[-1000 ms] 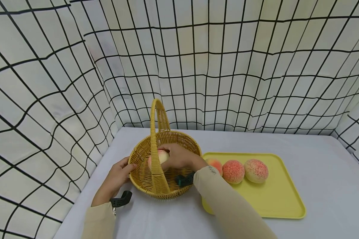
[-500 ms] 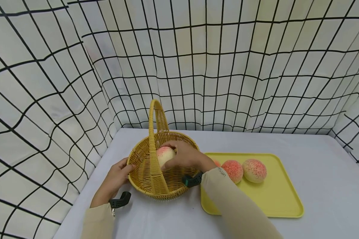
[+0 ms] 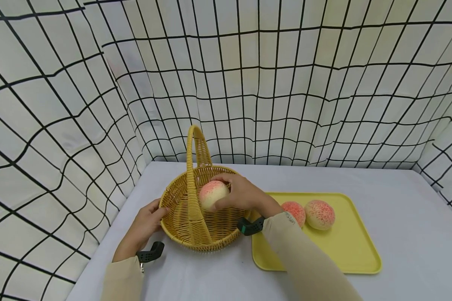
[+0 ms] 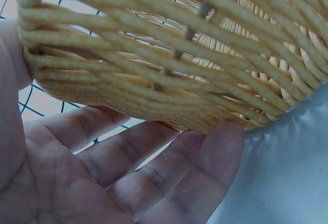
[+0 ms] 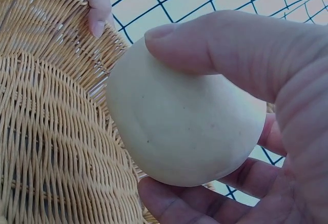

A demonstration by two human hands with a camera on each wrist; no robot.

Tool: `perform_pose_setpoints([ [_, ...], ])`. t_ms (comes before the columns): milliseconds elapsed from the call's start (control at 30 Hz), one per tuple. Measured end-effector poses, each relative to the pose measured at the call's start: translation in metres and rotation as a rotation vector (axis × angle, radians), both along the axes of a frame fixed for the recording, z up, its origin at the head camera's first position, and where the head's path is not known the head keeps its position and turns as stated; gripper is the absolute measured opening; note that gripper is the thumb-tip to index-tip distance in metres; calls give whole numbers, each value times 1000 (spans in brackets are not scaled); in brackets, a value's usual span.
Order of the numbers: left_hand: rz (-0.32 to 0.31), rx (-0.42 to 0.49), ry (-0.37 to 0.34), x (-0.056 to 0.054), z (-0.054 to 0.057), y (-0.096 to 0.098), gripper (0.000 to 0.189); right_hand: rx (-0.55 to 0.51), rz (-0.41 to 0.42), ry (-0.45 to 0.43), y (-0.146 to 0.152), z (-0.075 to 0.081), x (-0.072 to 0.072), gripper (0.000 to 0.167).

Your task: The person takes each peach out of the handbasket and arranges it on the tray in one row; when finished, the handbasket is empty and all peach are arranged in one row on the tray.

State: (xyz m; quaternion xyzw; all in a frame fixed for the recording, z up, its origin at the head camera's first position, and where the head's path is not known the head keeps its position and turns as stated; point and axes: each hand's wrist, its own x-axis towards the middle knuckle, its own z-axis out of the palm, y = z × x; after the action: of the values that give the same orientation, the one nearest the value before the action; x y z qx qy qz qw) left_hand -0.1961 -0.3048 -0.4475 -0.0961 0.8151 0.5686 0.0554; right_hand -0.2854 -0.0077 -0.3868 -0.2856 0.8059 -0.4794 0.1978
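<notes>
A yellow wicker basket (image 3: 177, 209) with a tall arched handle (image 3: 193, 188) stands on the table. My left hand (image 3: 146, 221) grips its left side, thumb over the rim. In the left wrist view, fingers (image 4: 123, 147) lie against the outside of the weave. Within the basket's opening, right of the handle, my right hand (image 3: 245, 192) holds a pale peach (image 3: 213, 194) with a pink blush. The right wrist view has the thumb across one side of the peach (image 5: 179, 116), fingers round the other. Inside the basket no other fruit shows.
A yellow tray (image 3: 346, 246) lies right of the basket. On it sit a red-pink peach (image 3: 295, 212), partly behind the right arm, and a speckled peach (image 3: 319, 215). White cloth (image 3: 410, 234) covers the table. Black netting (image 3: 286, 96) over white sheeting surrounds the back and sides.
My right hand has drawn the peach rightward and slightly up, out from behind the handle. The arm now hides a third peach on the tray. My left hand has kept its hold.
</notes>
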Motion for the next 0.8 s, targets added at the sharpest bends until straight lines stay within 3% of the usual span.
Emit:
perform_pose_setpoints([
  [800, -1, -2, -2, 0, 1, 1, 55, -53, -55, 8, 38, 5, 5, 75],
])
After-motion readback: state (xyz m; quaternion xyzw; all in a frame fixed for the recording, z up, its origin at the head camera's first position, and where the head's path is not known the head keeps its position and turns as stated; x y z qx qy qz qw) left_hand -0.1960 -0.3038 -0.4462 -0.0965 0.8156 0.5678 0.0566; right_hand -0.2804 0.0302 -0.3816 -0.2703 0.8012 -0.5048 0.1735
